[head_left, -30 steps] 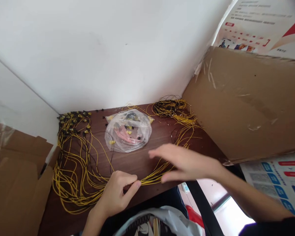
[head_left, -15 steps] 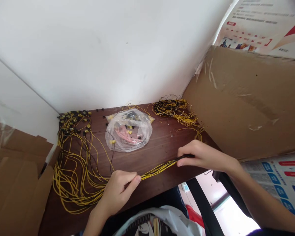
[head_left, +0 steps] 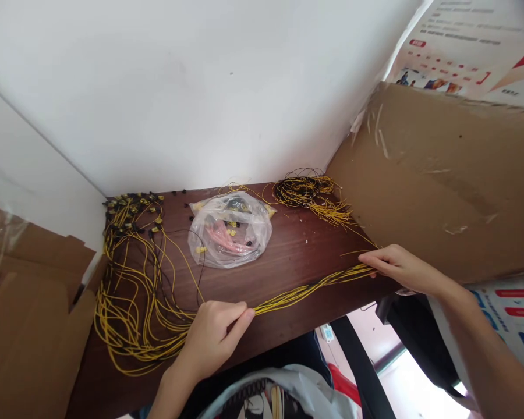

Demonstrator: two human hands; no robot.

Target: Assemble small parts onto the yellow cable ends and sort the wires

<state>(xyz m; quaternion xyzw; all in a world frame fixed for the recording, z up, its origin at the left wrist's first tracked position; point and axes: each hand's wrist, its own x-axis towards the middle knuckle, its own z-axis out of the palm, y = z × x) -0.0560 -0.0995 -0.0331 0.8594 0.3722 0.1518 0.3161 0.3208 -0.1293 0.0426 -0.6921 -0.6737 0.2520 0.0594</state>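
A bundle of thin yellow and black wires (head_left: 308, 291) runs between my two hands, just over the front part of the brown table (head_left: 283, 256). My left hand (head_left: 220, 331) is closed round the bundle, thumb against the index finger. At the bundle's right end, my right hand (head_left: 388, 267) pinches the wires; their tips are hidden behind its fingers. Left of my left hand the wires spread into a loose looped heap (head_left: 135, 326). Small black and yellow connectors (head_left: 133, 206) sit at the far ends of that heap.
An open clear plastic bag (head_left: 231, 233) with yellow and black pieces and something pink stands mid-table. Another tangle of yellow and black wires (head_left: 310, 195) lies at the back right. Cardboard (head_left: 445, 174) rises on the right, more cardboard (head_left: 35, 343) on the left, a white wall (head_left: 201, 93) behind.
My right hand has moved right along the bundle, toward the cardboard, so a longer stretch of wires shows between my hands. My left hand has stayed nearly in place, still gripping.
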